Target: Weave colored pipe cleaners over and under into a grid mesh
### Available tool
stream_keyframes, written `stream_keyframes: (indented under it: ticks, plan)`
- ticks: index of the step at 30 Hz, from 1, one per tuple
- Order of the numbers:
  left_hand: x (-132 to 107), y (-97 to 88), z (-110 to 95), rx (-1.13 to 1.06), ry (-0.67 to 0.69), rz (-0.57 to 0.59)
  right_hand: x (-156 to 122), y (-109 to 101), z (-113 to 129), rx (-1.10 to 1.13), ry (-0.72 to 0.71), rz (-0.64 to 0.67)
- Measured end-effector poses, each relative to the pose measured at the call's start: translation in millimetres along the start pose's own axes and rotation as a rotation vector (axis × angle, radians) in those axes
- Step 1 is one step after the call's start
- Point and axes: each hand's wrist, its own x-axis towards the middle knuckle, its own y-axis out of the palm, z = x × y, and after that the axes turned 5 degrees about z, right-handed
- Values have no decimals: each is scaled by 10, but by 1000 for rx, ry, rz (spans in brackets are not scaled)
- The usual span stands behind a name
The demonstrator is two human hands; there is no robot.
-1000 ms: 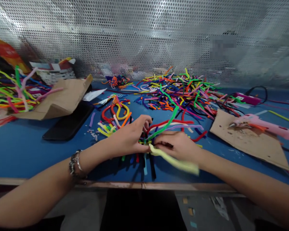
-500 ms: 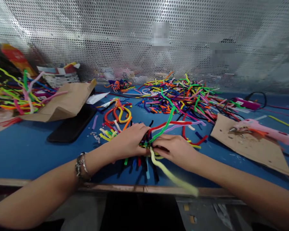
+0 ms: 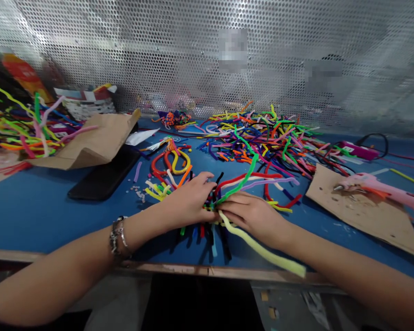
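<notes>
Near the table's front edge, my left hand (image 3: pixel 195 197) grips a woven piece of pipe cleaners (image 3: pixel 212 230), its thumb below and fingers above. Coloured ends stick out of the piece on several sides. My right hand (image 3: pixel 251 211) is closed at the same spot, its fingertips pressed on the weave. A pale yellow pipe cleaner (image 3: pixel 265 252) runs from between the hands toward the lower right. Green (image 3: pixel 244 177), red and lilac pipe cleaners rise from the piece to the upper right. My hands hide the middle of the weave.
A pile of cut pipe cleaners (image 3: pixel 258 135) lies at the back. On the right, a pink glue gun (image 3: pixel 382 186) rests on cardboard (image 3: pixel 365 218). At left are a black phone (image 3: pixel 100 184), a brown paper sheet (image 3: pixel 100 142) and more pipe cleaners (image 3: pixel 17 128). A perforated metal panel (image 3: pixel 179 46) stands behind.
The pale yellow pipe cleaner's free end has swung further right and slightly up. My left index finger has lifted a little. My right fingers have shifted slightly and lie closer together.
</notes>
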Motion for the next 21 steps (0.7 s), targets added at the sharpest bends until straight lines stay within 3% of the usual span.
stream_keyframes:
  ticks: [3, 10, 16, 21]
  plan:
    - [13, -7, 1, 30, 15, 34, 14, -7, -20, -31, -54, -6]
    - [9, -23, -15, 81, 3, 63, 29, -49, -45, -22, 53, 166]
    - [-4, -41, -72, 119, -10, 77, -7, 23, -80, -22, 79, 6]
    - [-10, -75, -66, 161, 28, 70, -30, 54, -105, 40, 108, -1]
